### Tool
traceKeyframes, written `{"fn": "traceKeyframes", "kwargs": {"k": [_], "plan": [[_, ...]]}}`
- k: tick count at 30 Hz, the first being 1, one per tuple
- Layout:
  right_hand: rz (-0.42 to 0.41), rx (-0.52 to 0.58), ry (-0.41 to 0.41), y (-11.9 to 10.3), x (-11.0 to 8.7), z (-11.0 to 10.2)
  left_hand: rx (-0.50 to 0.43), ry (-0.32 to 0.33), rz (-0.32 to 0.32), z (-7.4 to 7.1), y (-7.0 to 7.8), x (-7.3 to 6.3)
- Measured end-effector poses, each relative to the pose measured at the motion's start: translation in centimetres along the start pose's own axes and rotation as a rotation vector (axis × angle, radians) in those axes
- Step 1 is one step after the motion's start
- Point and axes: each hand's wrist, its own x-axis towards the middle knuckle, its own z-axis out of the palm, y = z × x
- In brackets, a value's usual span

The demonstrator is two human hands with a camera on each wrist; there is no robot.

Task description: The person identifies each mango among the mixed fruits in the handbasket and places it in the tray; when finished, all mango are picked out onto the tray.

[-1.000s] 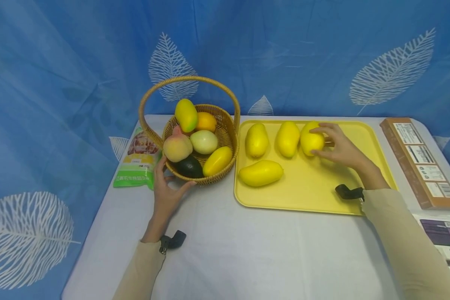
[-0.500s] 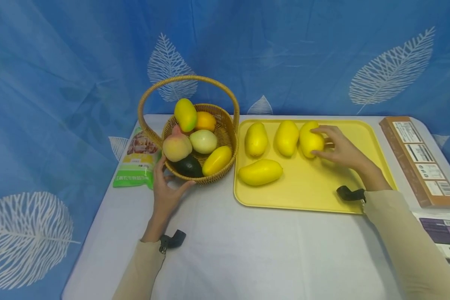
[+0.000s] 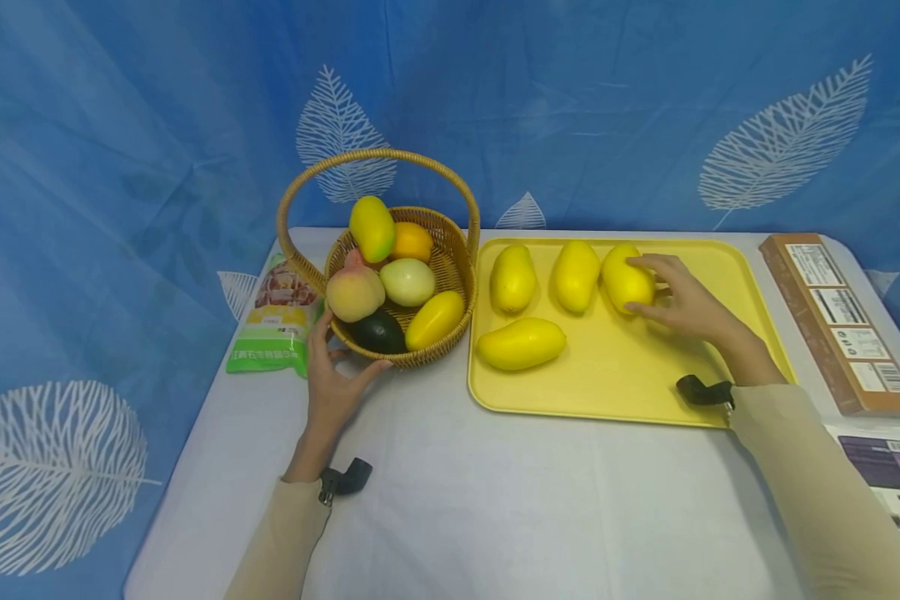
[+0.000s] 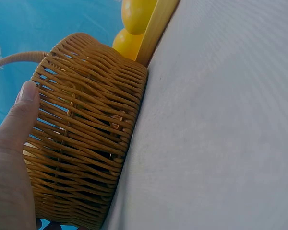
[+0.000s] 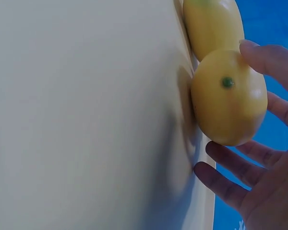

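Observation:
My left hand [image 3: 335, 383] holds the near-left side of a wicker basket [image 3: 450, 250], its thumb lying against the woven wall [image 4: 86, 120]. The basket holds a peach [image 3: 355, 293], a dark avocado [image 3: 378, 333], a yellow-green mango [image 3: 372, 229], an orange fruit [image 3: 412, 242], a pale green fruit [image 3: 408, 282] and a long yellow fruit [image 3: 435, 321]. On the yellow tray [image 3: 607, 375], my right hand [image 3: 678, 298] grips the rightmost yellow mango [image 3: 624, 282], thumb on the near side. A green stem spot shows on that mango [image 5: 230, 103] in the right wrist view.
Two mangoes, one left [image 3: 513, 279] and one middle [image 3: 576, 277], line the tray's back; another mango [image 3: 522, 344] lies in front. A green food bag [image 3: 270, 325] is left of the basket. A brown box [image 3: 840, 325] and a purple-white packet [image 3: 888, 475] lie right.
The gripped mango has turned slightly, its near end swinging right. My right hand has shifted a little right and toward me. The left hand and basket stay put.

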Motion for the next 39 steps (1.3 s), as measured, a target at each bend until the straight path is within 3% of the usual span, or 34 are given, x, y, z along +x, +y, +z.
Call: {"fn": "traceKeyframes", "kwargs": {"k": [6,13,26,39], "plan": [[-0.009,-0.012,0.007,0.0,-0.3,-0.1,0.0,0.006,0.002,0.0,0.0,0.0],[-0.067,-0.111,0.059,-1.1,-0.2,-0.5,0.0,0.004,-0.004,0.1,0.0,-0.1],[-0.272,-0.126,0.123,-7.3,1.5,0.6,-0.001,0.009,0.009,0.2,-0.1,-0.3],[-0.49,-0.082,0.046,-12.6,3.3,4.5,-0.005,0.016,0.022,0.2,0.0,-0.2]]}}
